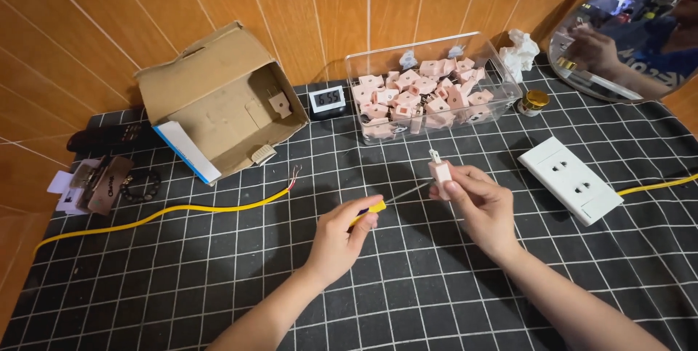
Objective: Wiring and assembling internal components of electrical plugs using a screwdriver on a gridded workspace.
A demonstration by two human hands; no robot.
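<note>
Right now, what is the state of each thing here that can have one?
Left hand: closed on yellow screwdriver.
Right hand: holding pink plug, prongs up.
Cardboard box: open, on its side.
Clear bin: open, holding pink plugs.
Yellow cable: end stripped.

1. We see a counter [436, 300] covered by a black cloth with a white grid.
2. At the back left lies an open cardboard box [222, 100] tipped on its side, with a small digital clock [327, 99] just beside it.
3. A clear plastic tub [429, 85] of pink plug parts stands at the back centre.
4. A white double socket [571, 178] lies on the right, a yellow cable [654, 186] leading away from it.
5. Another yellow cable [167, 213] runs across the left side.
6. A round mirror [632, 31] leans at the far right corner, with a small gold-lidded jar [535, 101] near it.
</note>
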